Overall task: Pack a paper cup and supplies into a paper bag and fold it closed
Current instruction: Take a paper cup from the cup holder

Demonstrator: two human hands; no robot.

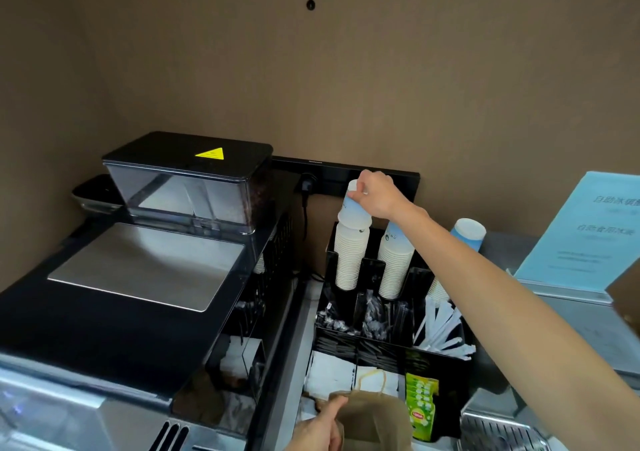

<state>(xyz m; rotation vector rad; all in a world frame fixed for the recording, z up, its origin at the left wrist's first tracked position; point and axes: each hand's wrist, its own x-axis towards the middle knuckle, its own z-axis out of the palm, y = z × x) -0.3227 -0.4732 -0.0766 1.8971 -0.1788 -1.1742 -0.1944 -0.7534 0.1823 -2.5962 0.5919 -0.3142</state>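
Cup stacks (349, 253) in organizer (446, 364) — right of coffee machine (138, 277).

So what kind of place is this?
Probably a self-service drinks station in an office or hotel: a coffee machine, stacks of paper cups in a black organizer with wrapped straws, and Lipton tea bags.

Single head-worn view, facing forward and down, close over counter (571, 315)
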